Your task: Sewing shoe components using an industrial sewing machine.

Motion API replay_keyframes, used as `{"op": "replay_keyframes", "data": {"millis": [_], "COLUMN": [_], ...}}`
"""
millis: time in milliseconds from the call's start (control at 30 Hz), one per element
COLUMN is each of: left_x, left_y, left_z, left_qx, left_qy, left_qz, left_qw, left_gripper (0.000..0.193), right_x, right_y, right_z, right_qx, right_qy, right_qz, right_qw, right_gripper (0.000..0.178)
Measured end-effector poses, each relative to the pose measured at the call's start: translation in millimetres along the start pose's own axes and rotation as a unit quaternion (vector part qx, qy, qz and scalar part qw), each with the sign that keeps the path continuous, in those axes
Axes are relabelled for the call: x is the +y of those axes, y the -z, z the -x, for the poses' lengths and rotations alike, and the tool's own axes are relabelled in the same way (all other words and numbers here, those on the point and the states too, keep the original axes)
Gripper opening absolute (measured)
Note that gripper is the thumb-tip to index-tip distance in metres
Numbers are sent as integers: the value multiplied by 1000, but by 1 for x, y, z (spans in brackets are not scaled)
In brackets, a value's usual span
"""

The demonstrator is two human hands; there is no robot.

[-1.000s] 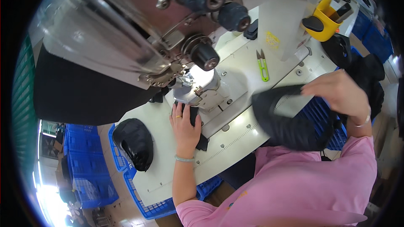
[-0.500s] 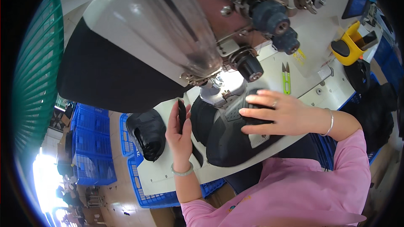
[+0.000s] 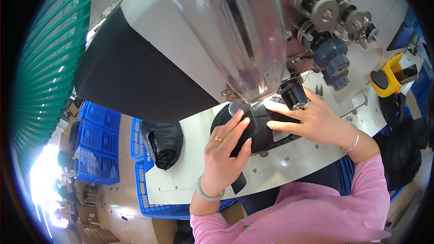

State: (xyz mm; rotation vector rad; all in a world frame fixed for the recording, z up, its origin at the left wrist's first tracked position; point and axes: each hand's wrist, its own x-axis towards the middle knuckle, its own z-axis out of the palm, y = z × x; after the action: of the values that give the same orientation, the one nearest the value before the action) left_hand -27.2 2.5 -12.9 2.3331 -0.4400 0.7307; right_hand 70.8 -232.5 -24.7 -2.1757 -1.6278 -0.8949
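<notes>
A black shoe upper (image 3: 264,141) with a perforated panel lies under the head of a sewing machine (image 3: 181,58). My left hand (image 3: 224,153) holds its left part, thumb and fingers closed over the black edge. My right hand (image 3: 318,119) lies on the upper's right side with its fingers stretched and apart, close to the machine's black knob (image 3: 294,94). The needle area is mostly hidden behind the machine head and its clear guard (image 3: 253,77). Left of my left hand, a second black shoe upper (image 3: 163,142) rests on the white table (image 3: 181,190).
Small snips (image 3: 319,91) lie partly hidden beyond my right hand. At the far right stands a yellow holder (image 3: 383,83). Blue crates (image 3: 97,144) are stacked on the floor to the left, below a green fan guard (image 3: 49,63). Tension knobs (image 3: 333,61) jut from the machine.
My left hand has moved right and now grips the upper, which has turned and shifted under the machine head. My right hand has moved slightly up and right. The whole view has shifted.
</notes>
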Motion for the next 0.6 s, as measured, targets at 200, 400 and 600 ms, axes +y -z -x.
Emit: {"op": "replay_keyframes", "data": {"millis": [200, 400, 600], "left_x": [2, 4, 7], "left_y": [-4, -1, -5], "left_z": [-6, -10, -18], "left_qx": [-3, -16, -5], "left_qy": [-36, -31, -34], "left_qz": [-44, -52, -77], "left_qw": [998, 998, 996], "left_gripper": [37, 35, 32], "right_x": [0, 0, -1], "right_y": [6, 7, 8], "right_z": [-4, -4, -3], "right_qx": [-4, 4, 7], "right_qy": [-22, -42, -76], "right_qz": [-49, -67, -82], "right_qw": [999, 997, 994], "right_gripper": [40, 45, 58]}}
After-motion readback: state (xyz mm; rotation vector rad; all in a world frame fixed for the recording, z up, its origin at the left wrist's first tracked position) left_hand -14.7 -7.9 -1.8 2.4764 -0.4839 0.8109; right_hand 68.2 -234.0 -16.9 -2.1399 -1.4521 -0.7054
